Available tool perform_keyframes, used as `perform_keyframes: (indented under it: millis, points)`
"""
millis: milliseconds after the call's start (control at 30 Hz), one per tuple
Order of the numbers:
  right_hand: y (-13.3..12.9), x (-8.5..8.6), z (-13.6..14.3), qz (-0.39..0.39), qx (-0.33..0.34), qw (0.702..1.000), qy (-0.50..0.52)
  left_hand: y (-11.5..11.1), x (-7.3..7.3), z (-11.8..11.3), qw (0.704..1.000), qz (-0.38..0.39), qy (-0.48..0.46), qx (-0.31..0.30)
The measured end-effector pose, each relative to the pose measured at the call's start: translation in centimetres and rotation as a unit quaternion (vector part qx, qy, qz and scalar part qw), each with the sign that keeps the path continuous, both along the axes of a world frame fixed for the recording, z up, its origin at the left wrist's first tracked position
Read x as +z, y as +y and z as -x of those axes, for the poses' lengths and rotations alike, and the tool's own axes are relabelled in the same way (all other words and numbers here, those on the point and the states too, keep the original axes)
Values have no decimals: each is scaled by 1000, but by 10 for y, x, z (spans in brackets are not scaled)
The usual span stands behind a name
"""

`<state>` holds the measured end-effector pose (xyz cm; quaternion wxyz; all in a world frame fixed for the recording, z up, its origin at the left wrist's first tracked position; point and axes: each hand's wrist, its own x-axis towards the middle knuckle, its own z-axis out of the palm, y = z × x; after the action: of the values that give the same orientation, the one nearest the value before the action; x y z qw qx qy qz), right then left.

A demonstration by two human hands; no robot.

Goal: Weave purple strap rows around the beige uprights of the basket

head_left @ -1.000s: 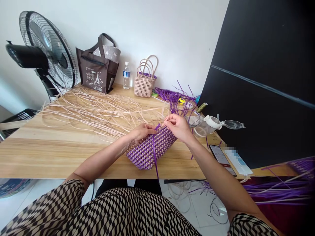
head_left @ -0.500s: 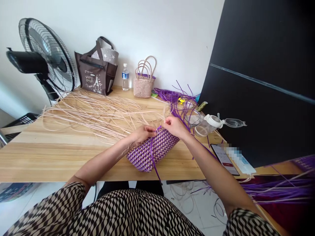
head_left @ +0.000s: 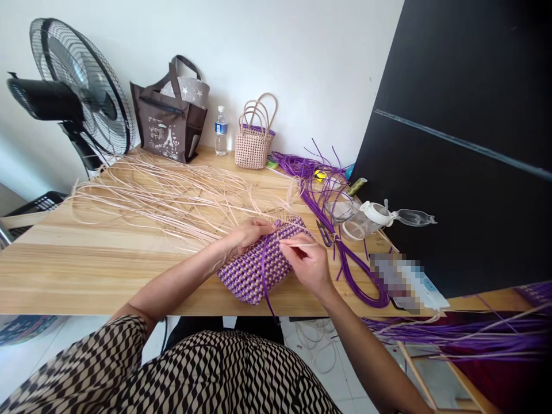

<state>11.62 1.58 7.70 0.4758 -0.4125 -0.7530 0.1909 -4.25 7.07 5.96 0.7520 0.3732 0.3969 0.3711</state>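
A purple and beige woven basket (head_left: 248,275) lies tilted near the table's front edge. My left hand (head_left: 252,233) is closed on its upper left edge, thumb on top. A loose purple strip (head_left: 264,276) hangs down across the weave from near that thumb. Over the basket's right side, my right hand (head_left: 309,263) pinches a thin beige strip (head_left: 297,245) between thumb and fingers. Beyond the basket, many long beige strips (head_left: 172,190) fan out to the left across the table.
Purple strips (head_left: 297,169) are heaped at the back, with a purple coil (head_left: 362,290) and scissors (head_left: 323,233) at right. A clear cup with white lid (head_left: 366,221) stands nearby. Along the wall are a fan (head_left: 86,92), brown bag (head_left: 168,126), water bottle (head_left: 221,132) and beige basket (head_left: 250,148).
My right hand has come from the basket's far edge toward me and down, drawing the beige strip with it. The left hand keeps its place on the basket.
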Motion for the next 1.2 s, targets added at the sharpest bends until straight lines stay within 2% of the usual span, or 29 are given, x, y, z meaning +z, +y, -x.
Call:
perform_keyframes:
  millis: [67,100,200,267,367,467,567,633,667,733,767,833,867,900,967,1033,1067,1100,1133,1200]
  points:
    - [-10,-2,-13,26,-16,989,144,1,1,1,1000,5,-3,-1]
    - [-18,-2,-23,48,-18,972,230,2,2,2,1000,5,-3,2]
    - [-49,-4,-63,107,-23,876,470,6,2,4,999,10,8,31]
    - [-75,-10,-96,98,-72,815,566,10,1,6,999,18,10,45]
    - [-113,-39,-139,118,-177,767,605,13,0,6,999,11,21,45]
    - [-148,-91,-154,173,-287,720,607,10,3,4,998,-15,45,39]
    - [-171,-141,-134,267,-382,682,563,6,10,3,997,-34,67,31]
    - [-176,-155,-108,352,-387,680,513,3,13,2,996,-34,74,29]
    - [-174,-153,-94,409,-361,688,478,2,15,2,996,-32,76,29]
    - [-164,-134,-68,467,-292,735,394,1,15,2,996,-29,82,27]
    - [-156,-119,-58,454,-273,773,348,1,15,2,995,-33,86,25]
    - [-137,-85,-40,378,-247,862,231,1,14,2,995,-44,93,20]
    - [-127,-70,-31,340,-223,899,166,1,13,2,994,-48,93,19]
    - [-118,-56,-23,334,-174,920,104,0,13,2,994,-50,91,18]
    - [-105,-37,-7,390,-36,920,16,-1,13,1,995,-45,83,19]
    - [-98,-25,3,449,81,890,-8,-1,14,1,997,-33,74,19]
    - [-95,-18,4,463,109,879,-4,-1,14,0,997,-29,71,17]
    - [-91,-9,2,463,109,880,7,-1,14,1,997,-28,68,14]
    - [-86,1,-4,445,81,892,18,-1,14,1,997,-30,66,11]
    - [-70,24,-23,363,-23,931,35,0,13,1,997,-38,63,7]
